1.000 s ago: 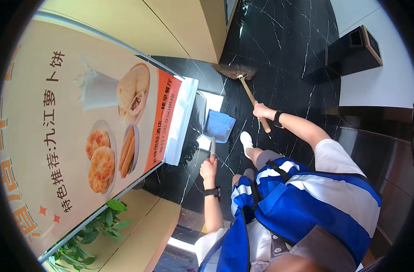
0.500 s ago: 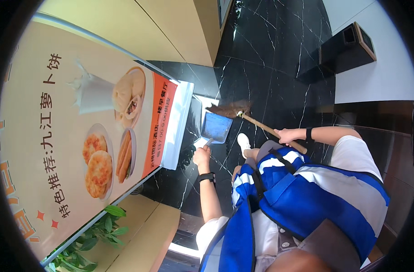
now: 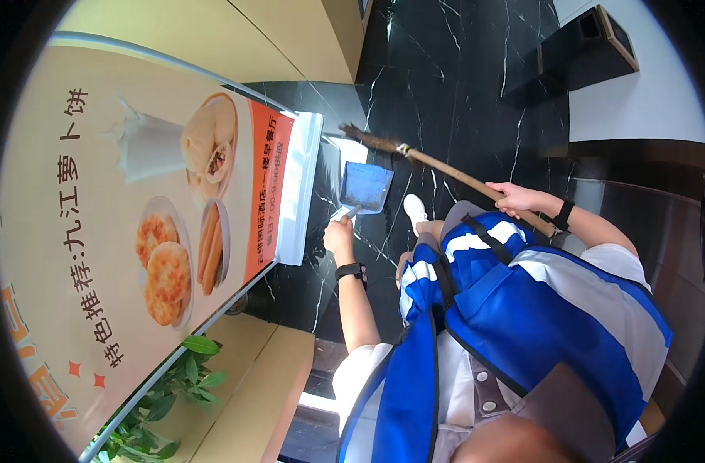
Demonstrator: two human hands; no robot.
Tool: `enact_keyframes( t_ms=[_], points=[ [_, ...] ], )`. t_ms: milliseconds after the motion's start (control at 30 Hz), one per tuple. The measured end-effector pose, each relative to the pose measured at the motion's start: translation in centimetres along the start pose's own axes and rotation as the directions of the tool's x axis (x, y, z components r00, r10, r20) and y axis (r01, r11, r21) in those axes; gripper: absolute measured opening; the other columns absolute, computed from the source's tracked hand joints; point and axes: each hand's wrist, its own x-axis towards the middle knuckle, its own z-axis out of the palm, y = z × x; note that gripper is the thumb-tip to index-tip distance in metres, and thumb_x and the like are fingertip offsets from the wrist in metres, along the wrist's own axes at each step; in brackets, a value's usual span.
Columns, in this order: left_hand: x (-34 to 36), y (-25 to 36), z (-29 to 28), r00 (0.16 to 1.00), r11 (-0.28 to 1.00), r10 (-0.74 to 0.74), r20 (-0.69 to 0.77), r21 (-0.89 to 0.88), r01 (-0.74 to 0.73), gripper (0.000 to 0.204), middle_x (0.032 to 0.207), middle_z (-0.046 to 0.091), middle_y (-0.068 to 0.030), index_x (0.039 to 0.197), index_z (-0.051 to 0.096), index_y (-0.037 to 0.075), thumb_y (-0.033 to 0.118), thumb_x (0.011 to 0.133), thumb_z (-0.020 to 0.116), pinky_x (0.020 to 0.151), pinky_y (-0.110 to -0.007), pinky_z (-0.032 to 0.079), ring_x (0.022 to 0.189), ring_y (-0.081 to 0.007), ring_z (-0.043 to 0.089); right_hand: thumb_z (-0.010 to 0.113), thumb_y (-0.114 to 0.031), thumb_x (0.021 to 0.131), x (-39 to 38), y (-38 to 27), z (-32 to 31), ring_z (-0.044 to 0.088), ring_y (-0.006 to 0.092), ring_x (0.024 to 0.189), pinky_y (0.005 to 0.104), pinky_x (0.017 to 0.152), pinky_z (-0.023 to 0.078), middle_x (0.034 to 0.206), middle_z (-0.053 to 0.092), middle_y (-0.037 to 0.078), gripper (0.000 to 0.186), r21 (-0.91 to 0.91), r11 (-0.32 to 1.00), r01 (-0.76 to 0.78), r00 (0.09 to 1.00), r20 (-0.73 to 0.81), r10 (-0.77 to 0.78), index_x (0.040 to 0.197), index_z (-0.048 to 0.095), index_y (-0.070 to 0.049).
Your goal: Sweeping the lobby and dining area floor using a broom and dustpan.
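Observation:
A blue dustpan [image 3: 368, 185] rests on or just over the dark floor, its handle end toward me. My left hand [image 3: 339, 236] is closed around that handle. A broom [image 3: 453, 171] with a wooden stick and brown bristles slants across, and my right hand [image 3: 516, 199] grips it near the top end of the stick. The bristle end lies beyond the dustpan's far edge, apart from the pan, near the foot of the banner stand. Whether the bristles touch the floor I cannot tell.
Close on the left stands a roll-up banner [image 3: 98, 193] with food pictures, its pale base [image 3: 300, 193] beside the dustpan. Green leaves [image 3: 163, 401] show behind it. A black bin [image 3: 591, 54] stands at the far right by a white wall. My white shoe [image 3: 416, 208] is near the pan.
The broom's bristle end has moved away from above the dustpan, up and to the left, uncovering the pan. My right hand has shifted right and up with the stick. The left still holds the dustpan.

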Motion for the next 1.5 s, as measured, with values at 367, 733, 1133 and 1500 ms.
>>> enact_keyframes(
  t_ms=[367,733,1133,1500],
  points=[
    [-4.8,-3.9,0.1,0.983,0.999,-0.036,0.179,0.019,0.033,0.038,0.083,0.057,-0.0132,0.087,0.058,0.012,0.041,0.063,0.054,0.071,-0.037,0.042,0.082,-0.0285,0.053,0.041,-0.003,0.068,5.2,1.2,0.5,0.049,0.0159,0.041,0.0277,0.039,0.045,0.06,0.051,0.012,0.062,-0.378,0.922,-0.089,0.962,-0.271,-0.019,0.123,0.012,-0.003],
    [-6.7,-5.0,2.8,0.986,0.992,-0.104,0.134,0.086,0.093,0.036,0.078,0.057,-0.0145,0.081,0.057,0.008,0.04,0.065,0.055,0.066,-0.038,0.045,0.075,-0.0295,0.055,0.043,-0.007,0.067,6.1,2.6,3.2,0.05,0.0162,0.044,0.0264,0.042,0.043,0.06,0.051,0.011,0.065,-0.417,0.908,-0.045,0.996,-0.084,0.011,0.123,0.012,-0.002],
    [-8.9,-7.8,3.0,0.967,0.983,-0.182,0.18,0.02,0.181,0.036,0.083,0.057,-0.013,0.087,0.057,0.012,0.04,0.064,0.055,0.068,-0.038,0.044,0.079,-0.0283,0.055,0.04,-0.004,0.072,1.9,-0.6,-0.3,0.035,0.0025,0.044,0.0154,0.039,0.03,0.055,0.038,-0.004,0.057,0.221,0.968,-0.117,0.958,0.283,0.051,0.124,0.015,-0.007],
    [-10.7,-9.1,2.9,0.965,0.979,-0.205,0.164,0.045,0.2,0.035,0.081,0.057,-0.0132,0.085,0.058,0.013,0.04,0.065,0.055,0.067,-0.038,0.044,0.078,-0.0294,0.054,0.039,-0.001,0.069,5.2,-0.5,0.1,0.043,0.0107,0.04,0.0241,0.039,0.04,0.055,0.044,0.005,0.066,-0.224,0.97,0.094,0.996,0.019,-0.092,0.125,0.006,-0.007]
  ],
)
